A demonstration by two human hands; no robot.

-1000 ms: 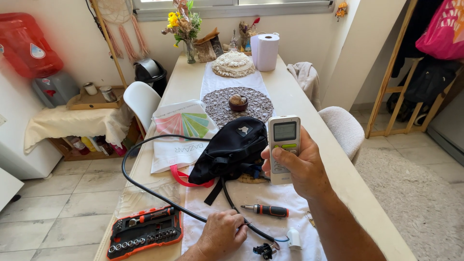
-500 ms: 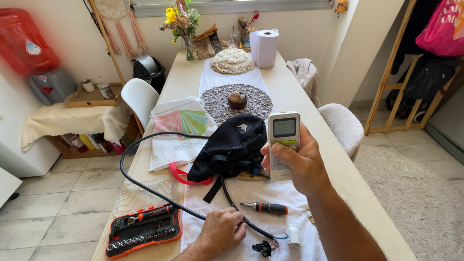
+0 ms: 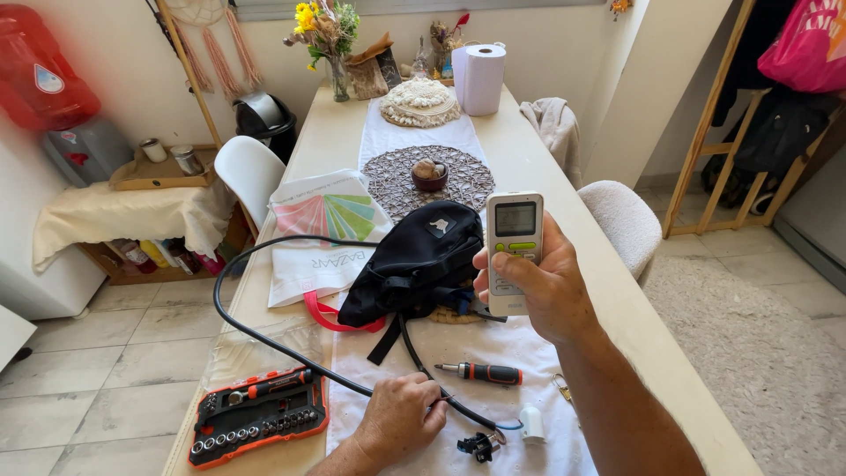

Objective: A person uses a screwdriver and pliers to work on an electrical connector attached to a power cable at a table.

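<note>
The right hand [image 3: 551, 295] gripped a white rectangular remote control [image 3: 513, 253] upright, just right of the black fabric pouch [image 3: 423, 260]. The left hand [image 3: 401, 419] clenched the black rubber cable [image 3: 264, 339] (near its connector) below the pouch; a tug could drag the orange-handled screwdriver [image 3: 480, 374] off the surface [image 3: 344, 141].

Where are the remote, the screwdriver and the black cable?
remote [image 3: 514, 240], head view, on its green buttons below the screen, held in the right hand [image 3: 548, 291].
screwdriver [image 3: 492, 375], head view, on its black-and-orange handle.
black cable [image 3: 264, 339], head view, on the loop above the bit set.
</note>
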